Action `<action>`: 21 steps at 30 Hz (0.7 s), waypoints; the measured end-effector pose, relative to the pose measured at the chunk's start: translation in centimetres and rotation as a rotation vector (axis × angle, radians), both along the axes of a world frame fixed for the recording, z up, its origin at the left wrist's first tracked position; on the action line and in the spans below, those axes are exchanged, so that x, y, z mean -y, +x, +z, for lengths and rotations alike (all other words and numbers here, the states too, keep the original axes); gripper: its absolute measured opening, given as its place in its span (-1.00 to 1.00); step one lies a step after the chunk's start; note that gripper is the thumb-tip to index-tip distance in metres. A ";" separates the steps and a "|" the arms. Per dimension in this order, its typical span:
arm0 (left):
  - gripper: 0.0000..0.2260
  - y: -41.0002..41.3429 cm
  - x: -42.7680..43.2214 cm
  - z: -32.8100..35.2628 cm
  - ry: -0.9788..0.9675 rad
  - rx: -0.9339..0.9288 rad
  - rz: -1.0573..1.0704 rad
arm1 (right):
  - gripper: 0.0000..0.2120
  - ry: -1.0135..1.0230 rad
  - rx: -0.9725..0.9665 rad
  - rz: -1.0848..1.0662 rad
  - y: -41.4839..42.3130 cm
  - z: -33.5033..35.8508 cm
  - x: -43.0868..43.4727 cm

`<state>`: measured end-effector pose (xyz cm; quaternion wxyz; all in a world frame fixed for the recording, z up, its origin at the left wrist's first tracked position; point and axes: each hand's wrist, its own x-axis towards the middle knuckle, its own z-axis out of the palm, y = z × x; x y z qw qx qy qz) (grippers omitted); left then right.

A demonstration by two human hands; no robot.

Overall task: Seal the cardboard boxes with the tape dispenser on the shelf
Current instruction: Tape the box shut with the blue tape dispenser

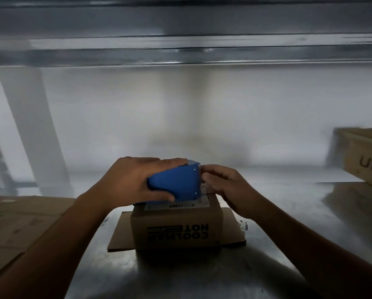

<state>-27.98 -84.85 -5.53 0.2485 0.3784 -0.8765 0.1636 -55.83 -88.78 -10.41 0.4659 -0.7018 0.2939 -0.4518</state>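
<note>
Gripping the blue tape dispenser [176, 182] from above, the left hand [129, 180] has its fingers pressed together over the top and its thumb along the near side, holding it on the small cardboard box [176, 229], which sits on a flat cardboard sheet [120, 234] on the metal shelf [288, 234]. The right hand [228, 188] curls its fingers at the dispenser's right end; whether they pinch anything cannot be told

- Grey, reflective metal shelf [310, 201].
- Flat brown cardboard sheet [120, 234], centre; small printed brown cardboard box [176, 231] stands on it.
- Flattened brown cardboard [19, 223], left.
- Open brown cardboard box [366, 156], far right.
</note>
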 end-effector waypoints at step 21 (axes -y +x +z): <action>-0.33 -0.2 -0.5 -0.2 0.001 -0.039 -0.043 | -0.84 -0.154 -0.073 -0.257 1.4 -0.5 -1.7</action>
